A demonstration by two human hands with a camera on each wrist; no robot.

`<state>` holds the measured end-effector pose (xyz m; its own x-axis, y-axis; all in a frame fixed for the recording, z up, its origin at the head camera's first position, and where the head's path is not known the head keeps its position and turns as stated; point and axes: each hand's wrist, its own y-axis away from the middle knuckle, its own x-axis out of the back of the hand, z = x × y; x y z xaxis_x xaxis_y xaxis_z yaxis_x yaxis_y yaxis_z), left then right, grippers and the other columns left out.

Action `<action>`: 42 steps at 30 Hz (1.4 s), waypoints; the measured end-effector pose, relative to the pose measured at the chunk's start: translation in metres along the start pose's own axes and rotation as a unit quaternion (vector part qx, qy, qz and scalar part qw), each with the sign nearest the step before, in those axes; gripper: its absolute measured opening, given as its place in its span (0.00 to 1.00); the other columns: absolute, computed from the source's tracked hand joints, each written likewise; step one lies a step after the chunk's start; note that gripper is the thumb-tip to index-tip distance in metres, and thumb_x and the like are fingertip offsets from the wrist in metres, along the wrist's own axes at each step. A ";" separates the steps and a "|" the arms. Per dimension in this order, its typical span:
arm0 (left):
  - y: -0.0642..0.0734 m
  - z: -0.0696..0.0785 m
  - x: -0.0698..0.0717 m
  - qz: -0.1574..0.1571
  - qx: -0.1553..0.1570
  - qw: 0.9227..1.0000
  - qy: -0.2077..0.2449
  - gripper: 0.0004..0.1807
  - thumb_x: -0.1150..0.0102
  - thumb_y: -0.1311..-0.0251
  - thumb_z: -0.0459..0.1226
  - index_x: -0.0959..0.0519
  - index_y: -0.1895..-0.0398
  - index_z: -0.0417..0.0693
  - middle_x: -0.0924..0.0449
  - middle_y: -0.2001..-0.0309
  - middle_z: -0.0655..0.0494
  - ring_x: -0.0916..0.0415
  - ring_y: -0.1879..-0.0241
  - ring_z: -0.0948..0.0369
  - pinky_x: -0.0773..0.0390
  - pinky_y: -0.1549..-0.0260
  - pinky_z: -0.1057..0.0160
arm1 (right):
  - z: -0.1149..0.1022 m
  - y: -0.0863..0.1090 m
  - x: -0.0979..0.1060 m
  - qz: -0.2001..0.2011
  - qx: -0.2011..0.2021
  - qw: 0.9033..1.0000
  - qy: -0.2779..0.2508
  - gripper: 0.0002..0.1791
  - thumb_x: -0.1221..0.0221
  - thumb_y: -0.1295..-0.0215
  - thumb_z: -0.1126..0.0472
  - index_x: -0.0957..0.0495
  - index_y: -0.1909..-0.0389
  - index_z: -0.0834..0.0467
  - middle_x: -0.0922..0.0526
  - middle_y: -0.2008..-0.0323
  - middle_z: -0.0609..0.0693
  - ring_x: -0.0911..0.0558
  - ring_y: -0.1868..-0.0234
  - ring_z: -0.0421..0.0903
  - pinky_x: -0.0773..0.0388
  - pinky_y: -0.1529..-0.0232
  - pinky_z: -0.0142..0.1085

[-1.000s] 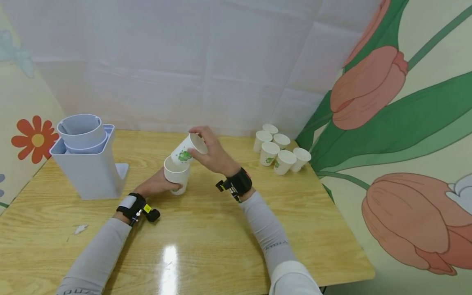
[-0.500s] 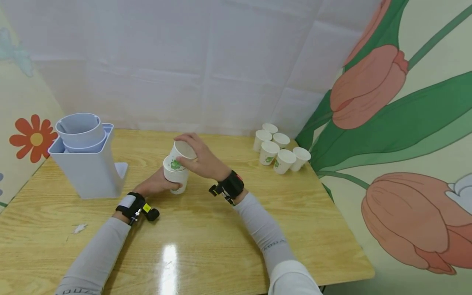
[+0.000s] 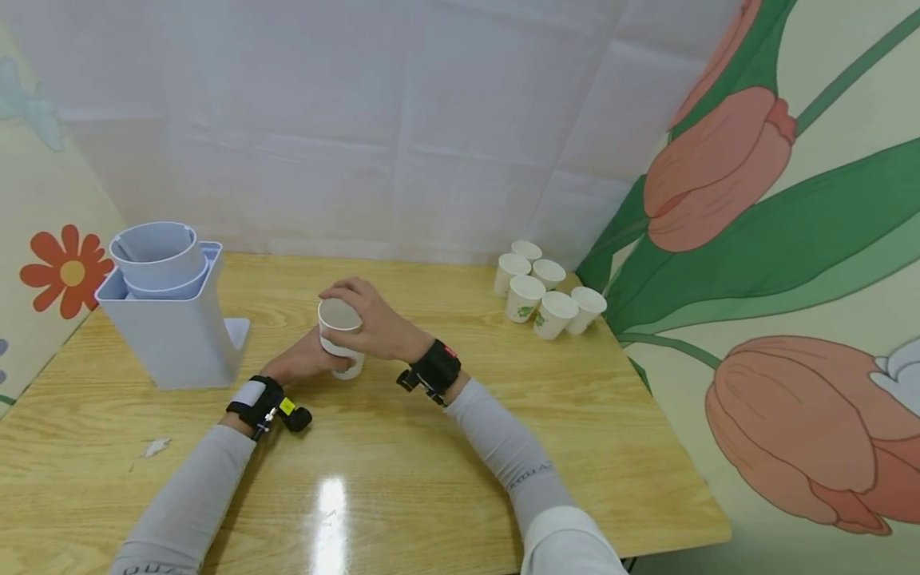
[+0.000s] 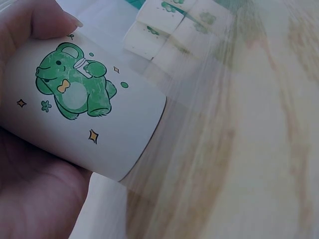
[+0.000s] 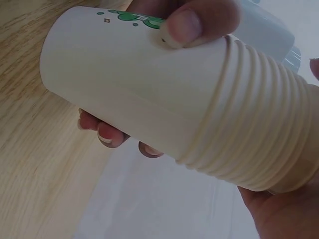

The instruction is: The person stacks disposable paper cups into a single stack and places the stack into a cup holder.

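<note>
My left hand (image 3: 305, 357) grips an upright stack of nested white paper cups (image 3: 350, 370) near the middle of the table. A green cartoon bear printed on the outer cup (image 4: 75, 99) shows in the left wrist view. With thumb and fingers round its upper part, my right hand (image 3: 388, 323) holds the topmost paper cup (image 3: 338, 313), which sits down inside the stack. Several rolled rims (image 5: 249, 109) lie close together in the right wrist view, and the right palm (image 5: 284, 214) is beside the upper end.
Several single paper cups (image 3: 527, 297) stand upright at the table's back right. At the left is a pale blue bin (image 3: 176, 343) with round containers (image 3: 160, 259) in its top. A white curtain (image 3: 359, 160) hangs behind the wooden table (image 3: 402, 463).
My right hand has moved left and down, bringing its tilted cup upright and into the cups in my left hand. The left hand has stayed in place.
</note>
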<state>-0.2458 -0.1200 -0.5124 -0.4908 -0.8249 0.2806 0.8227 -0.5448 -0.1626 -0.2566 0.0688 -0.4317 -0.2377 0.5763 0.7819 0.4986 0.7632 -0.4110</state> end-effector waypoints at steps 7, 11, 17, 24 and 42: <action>0.000 0.001 0.001 0.002 -0.002 1.000 -0.018 0.39 0.33 0.44 0.28 0.42 0.31 0.35 0.30 0.40 0.41 0.28 0.46 0.56 0.28 0.45 0.58 | 0.001 -0.001 -0.003 0.004 0.017 0.999 0.030 0.24 0.41 0.27 0.59 0.28 0.34 0.63 0.29 0.38 0.57 0.31 0.38 0.51 0.33 0.37 0.38; -0.001 0.002 0.002 0.000 0.001 1.000 -0.014 0.40 0.33 0.44 0.28 0.42 0.30 0.37 0.30 0.40 0.41 0.29 0.46 0.55 0.29 0.44 0.57 | 0.004 -0.002 -0.005 -0.012 0.006 0.999 0.039 0.23 0.42 0.26 0.58 0.28 0.34 0.61 0.29 0.38 0.56 0.32 0.39 0.50 0.33 0.39 0.39; -0.004 0.002 0.004 -0.001 -0.002 1.000 -0.016 0.39 0.33 0.46 0.27 0.40 0.32 0.36 0.29 0.41 0.41 0.28 0.48 0.54 0.26 0.47 0.60 | 0.002 -0.003 -0.003 -0.024 -0.002 0.999 0.045 0.22 0.44 0.24 0.58 0.29 0.33 0.59 0.29 0.38 0.55 0.31 0.40 0.49 0.33 0.40 0.41; -0.005 0.004 0.006 -0.003 0.001 1.000 -0.023 0.39 0.33 0.45 0.28 0.41 0.31 0.36 0.30 0.40 0.41 0.29 0.47 0.56 0.27 0.46 0.60 | 0.003 -0.002 -0.002 -0.031 -0.023 0.999 0.019 0.23 0.44 0.24 0.56 0.30 0.32 0.57 0.31 0.35 0.54 0.33 0.37 0.49 0.33 0.39 0.42; 0.001 0.000 0.002 0.018 0.020 1.000 0.008 0.47 0.31 0.49 0.28 0.47 0.28 0.33 0.32 0.39 0.35 0.31 0.43 0.53 0.33 0.38 0.49 | 0.062 0.037 0.073 0.087 -0.169 0.980 0.054 0.25 0.44 0.24 0.56 0.29 0.32 0.64 0.24 0.38 0.62 0.27 0.38 0.56 0.31 0.35 0.47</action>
<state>-0.2458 -0.1219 -0.5123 -0.4655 -0.8460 0.2602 0.8501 -0.5091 -0.1347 -0.3069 0.1574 -0.4190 -0.0445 0.6415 0.7658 0.7758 0.5052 -0.3780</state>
